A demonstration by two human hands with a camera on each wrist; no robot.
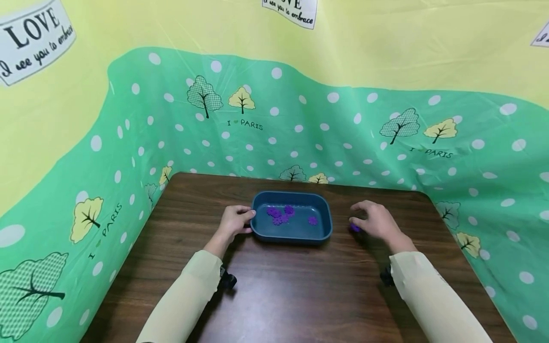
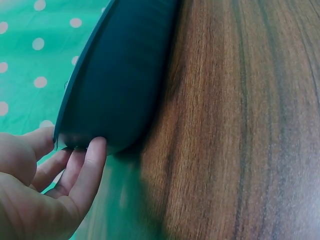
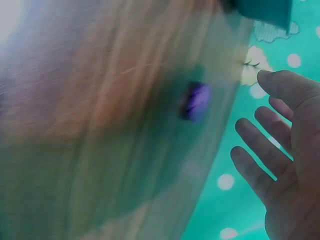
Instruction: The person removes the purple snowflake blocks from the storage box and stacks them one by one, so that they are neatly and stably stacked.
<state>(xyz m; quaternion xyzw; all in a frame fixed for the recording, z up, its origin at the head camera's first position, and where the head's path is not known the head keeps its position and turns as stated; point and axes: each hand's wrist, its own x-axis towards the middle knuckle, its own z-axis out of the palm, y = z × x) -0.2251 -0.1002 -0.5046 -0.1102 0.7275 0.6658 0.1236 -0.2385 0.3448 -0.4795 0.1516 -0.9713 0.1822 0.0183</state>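
Purple pc (image 3: 198, 102) looks light & stiff, prob. best pinched by its edges; R hand (image 1: 376, 220) empty, fingers loosely spread, L hand (image 1: 233, 220) gripping tray (image 1: 300, 230).

The tray (image 1: 291, 238) stands on the table (image 1: 193, 200). In its left half lies a group of pieces (image 1: 277, 221); in its right half lies one single piece (image 1: 313, 220). The left hand (image 1: 233, 221) touches the tray's left end. To the right of the tray, apart from it, are a loose piece (image 1: 355, 227) and, above this, the right hand (image 1: 375, 220). Behind the tray is the cloth (image 1: 257, 152).
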